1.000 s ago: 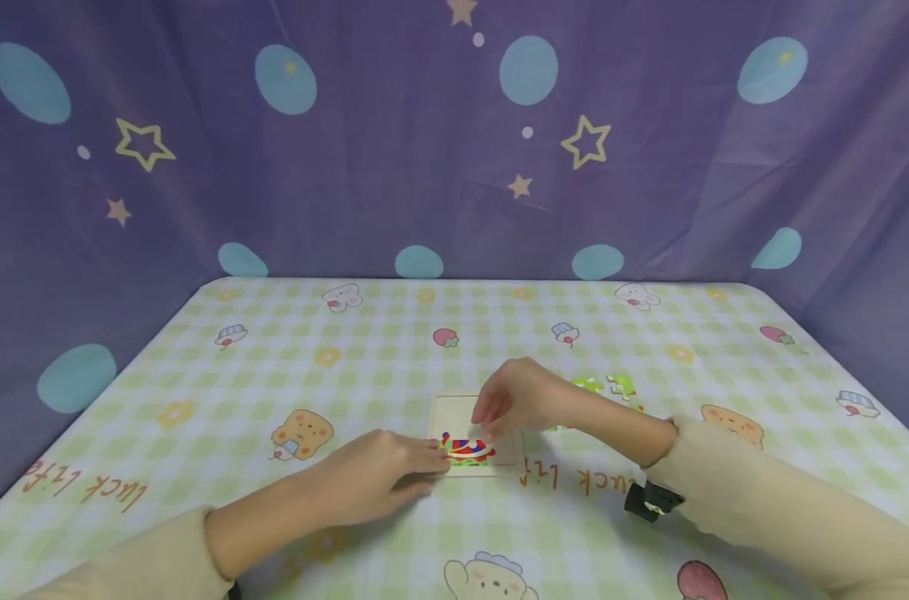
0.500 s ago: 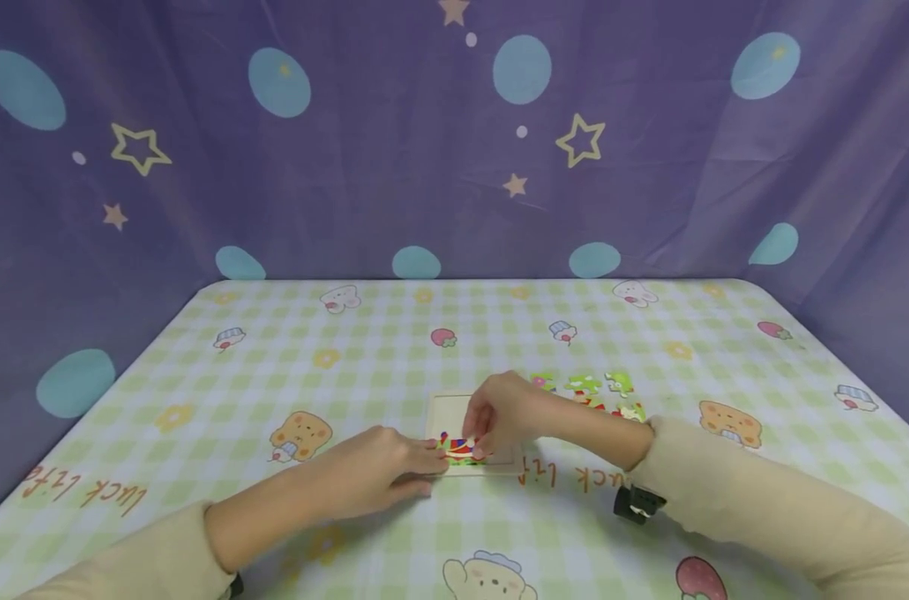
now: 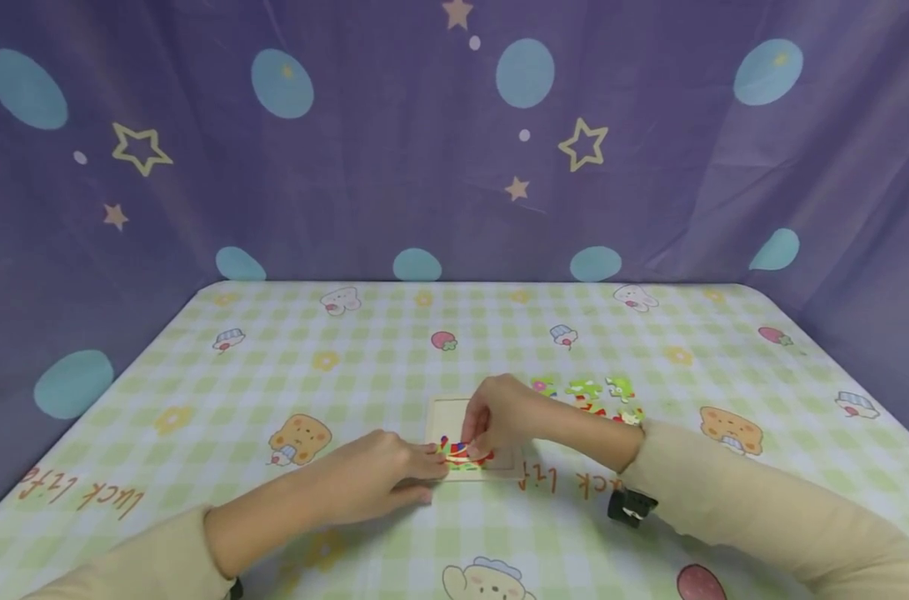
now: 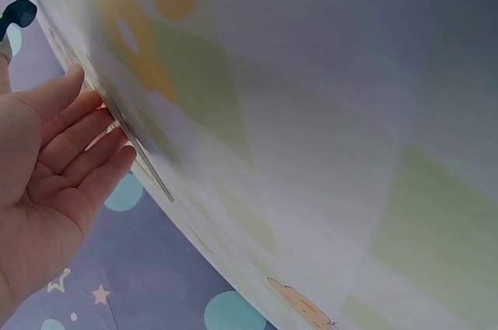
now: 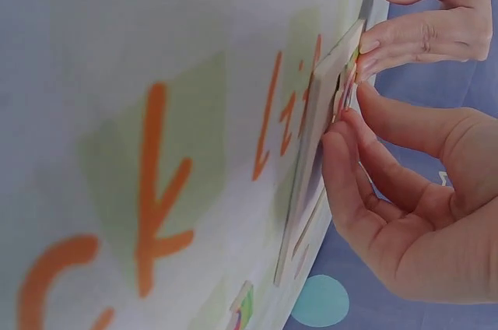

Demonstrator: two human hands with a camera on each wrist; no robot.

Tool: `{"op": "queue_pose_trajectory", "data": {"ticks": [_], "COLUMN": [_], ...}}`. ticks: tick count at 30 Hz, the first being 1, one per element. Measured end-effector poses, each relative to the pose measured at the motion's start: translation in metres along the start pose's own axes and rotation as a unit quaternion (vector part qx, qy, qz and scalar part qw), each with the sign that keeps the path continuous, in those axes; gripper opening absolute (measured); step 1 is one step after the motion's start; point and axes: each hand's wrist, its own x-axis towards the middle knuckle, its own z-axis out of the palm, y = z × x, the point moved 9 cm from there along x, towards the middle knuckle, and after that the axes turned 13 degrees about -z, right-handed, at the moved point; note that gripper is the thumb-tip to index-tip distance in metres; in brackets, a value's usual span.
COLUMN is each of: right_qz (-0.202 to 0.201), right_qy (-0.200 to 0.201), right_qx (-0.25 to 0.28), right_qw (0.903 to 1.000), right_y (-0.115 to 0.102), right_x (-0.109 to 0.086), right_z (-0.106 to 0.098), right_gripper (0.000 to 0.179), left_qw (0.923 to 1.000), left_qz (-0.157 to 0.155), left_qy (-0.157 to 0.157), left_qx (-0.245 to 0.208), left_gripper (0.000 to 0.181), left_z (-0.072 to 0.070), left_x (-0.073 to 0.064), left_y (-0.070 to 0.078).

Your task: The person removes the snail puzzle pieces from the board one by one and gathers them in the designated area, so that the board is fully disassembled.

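A shallow light wooden puzzle tray (image 3: 447, 412) lies mid-table, with joined red, blue and green jigsaw pieces (image 3: 454, 457) along its near side. My left hand (image 3: 382, 471) comes in from the left, its outstretched fingertips resting at the tray's left edge and on the pieces there. Over the tray's right part, my right hand (image 3: 505, 410) pinches a jigsaw piece (image 5: 347, 95) between thumb and fingers, low against the others. The right fingers partly cover the pieces in the head view. In the left wrist view, the left hand (image 4: 66, 163) shows its palm with the fingers extended.
Several loose jigsaw pieces (image 3: 585, 388), green and red, lie right of the tray, behind the right forearm. A checked cloth (image 3: 379, 358) with cartoon prints covers the table. A purple curtain (image 3: 394, 167) hangs behind it.
My right hand has come down and slightly left onto the joined pieces, then stayed nearly there. More loose pieces show past its forearm. My left hand keeps its place.
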Motion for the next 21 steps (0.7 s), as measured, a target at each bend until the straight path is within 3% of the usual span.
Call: {"op": "queue_pose_trajectory", "data": {"ticks": [15, 21], "right_qz": [0.014, 0.029], "right_qy": [0.007, 0.004], "right_qx": [-0.014, 0.013], "right_qw": [0.9998, 0.9995], "right_y": [-0.0044, 0.0005], "right_x": [0.002, 0.0008], "right_z": [-0.0017, 0.0003], "right_gripper": [0.012, 0.012], "left_qw": [1.0, 1.0], "left_qz": [-0.003, -0.005], "left_qy": [-0.002, 0.0], "left_qx": [0.001, -0.003], "left_gripper": [0.03, 0.03], "left_z": [-0.0028, -0.002], "left_x": [-0.0008, -0.0012], "left_y": [0.0016, 0.0016]}}
